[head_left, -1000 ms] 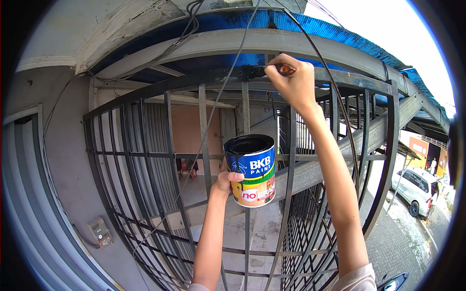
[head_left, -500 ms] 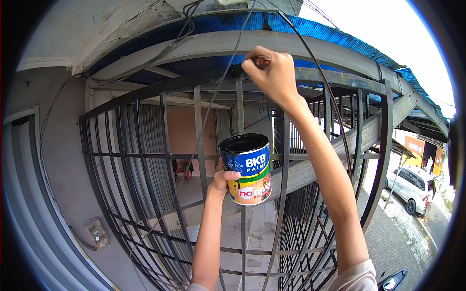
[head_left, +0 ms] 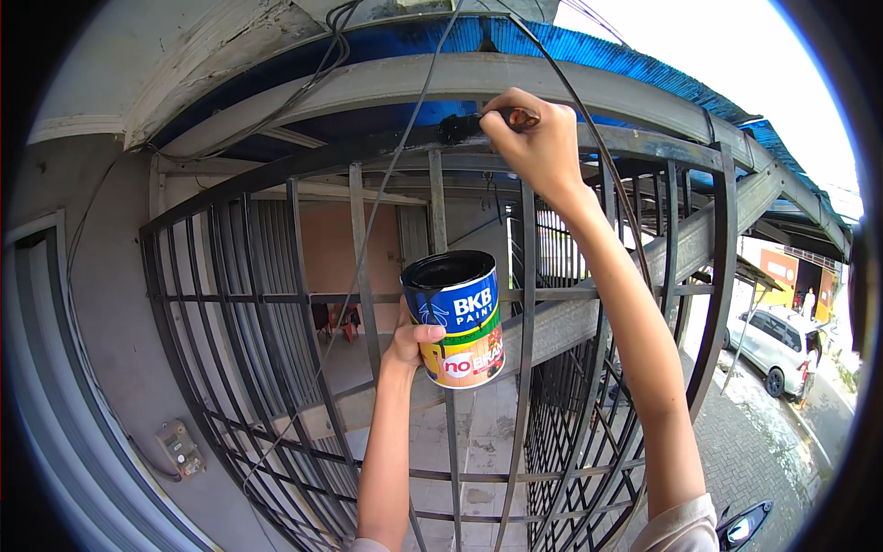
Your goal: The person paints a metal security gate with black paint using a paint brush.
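My left hand (head_left: 410, 346) is closed round the side of an open paint can (head_left: 471, 322), its thumb across the front. The can has a blue, green and yellow label, black paint inside and black drips down its side. Raised above and to the right of the can, my right hand (head_left: 544, 147) grips a paintbrush (head_left: 458, 129) by its reddish-brown handle. The paint-blackened bristles point left and lie against the top rail (head_left: 354, 155) of a metal grille. Left of the brush, the rail looks dark black; to the right, parts are duller grey.
Two cables, a thin grey one (head_left: 396, 166) and a black one (head_left: 589, 120), hang in front of the rail. A grey beam (head_left: 386, 87) and blue corrugated roofing (head_left: 598, 57) run above. A meter box (head_left: 180, 448) is on the left wall. A silver car (head_left: 777, 345) stands at right.
My right hand and the brush have shifted a little right relative to the grille, and more of the black bristles shows. The can stays in my left hand. The whole view has shifted slightly.
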A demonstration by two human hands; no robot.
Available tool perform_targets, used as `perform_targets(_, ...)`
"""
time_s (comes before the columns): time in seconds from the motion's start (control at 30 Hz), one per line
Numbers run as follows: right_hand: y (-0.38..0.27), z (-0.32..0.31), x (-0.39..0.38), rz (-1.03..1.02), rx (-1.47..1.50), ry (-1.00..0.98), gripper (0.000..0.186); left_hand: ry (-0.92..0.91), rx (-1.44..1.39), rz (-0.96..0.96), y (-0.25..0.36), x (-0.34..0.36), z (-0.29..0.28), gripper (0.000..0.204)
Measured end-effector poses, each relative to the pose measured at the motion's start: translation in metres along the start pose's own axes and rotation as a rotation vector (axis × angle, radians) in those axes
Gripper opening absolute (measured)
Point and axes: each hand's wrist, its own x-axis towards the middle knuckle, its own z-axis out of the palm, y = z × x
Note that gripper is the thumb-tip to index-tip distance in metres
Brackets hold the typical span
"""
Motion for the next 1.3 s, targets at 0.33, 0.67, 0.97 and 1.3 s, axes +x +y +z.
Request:
perform_targets(0.33, -0.017, -0.042, 0.008, -0.107, -0.426, 0.015, 0.022, 0.004, 0.037, 0.001, 0.000, 0.000, 0.000, 0.072)
perform_targets(0.67, -0.028, 0.041, -0.004, -0.165, -0.068, 0.091, 0.016, 0.005, 0.027, 0.000, 0.003, -0.001, 0.001, 0.073)
perform_targets(0.97, -0.008, 0.010, -0.017, -0.061, -0.155, 0.137, 0.011, 0.005, 0.044, 0.001, 0.004, -0.002, 0.002, 0.068)
perform_targets(1.3, -0.009, 0.046, -0.009, -0.045, -0.036, 0.092, 0.015, -0.009, 0.016, -0.004, 0.007, -0.003, 0.000, 0.068)
